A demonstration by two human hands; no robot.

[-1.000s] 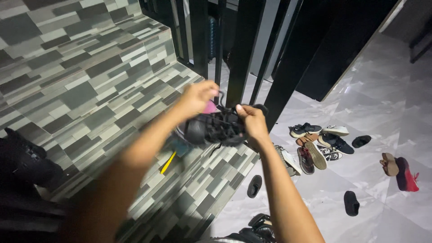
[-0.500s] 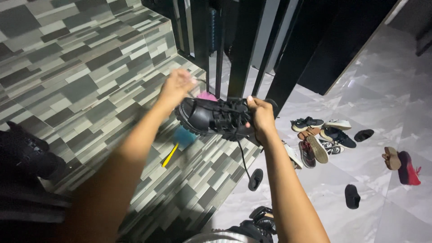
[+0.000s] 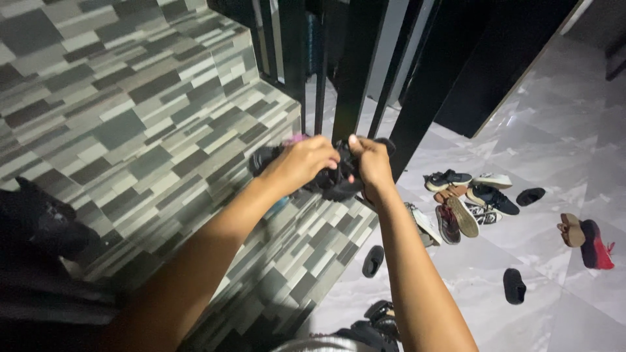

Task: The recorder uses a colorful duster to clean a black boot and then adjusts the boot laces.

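Note:
Both my hands hold a black lace-up shoe (image 3: pixel 332 177) out in front of me, above the tiled stair steps. My left hand (image 3: pixel 301 164) covers the shoe's top and left side, fingers curled over it. My right hand (image 3: pixel 370 163) grips the shoe's right end, next to a black railing bar. Most of the shoe is hidden under my fingers. A bit of pink (image 3: pixel 295 139) shows just behind my left hand.
Grey and green patterned tiled steps (image 3: pixel 150 130) fill the left. Black railing bars (image 3: pixel 355 65) rise ahead. On the white marble floor to the right lies a heap of shoes (image 3: pixel 466 199), single black slippers (image 3: pixel 514 285), and a red shoe (image 3: pixel 595 244). A dark bag (image 3: pixel 39 221) sits at far left.
My left hand has closed over the top of the shoe, which now sits lower and is mostly hidden; the dangling lace and the blue and yellow things beneath are out of sight.

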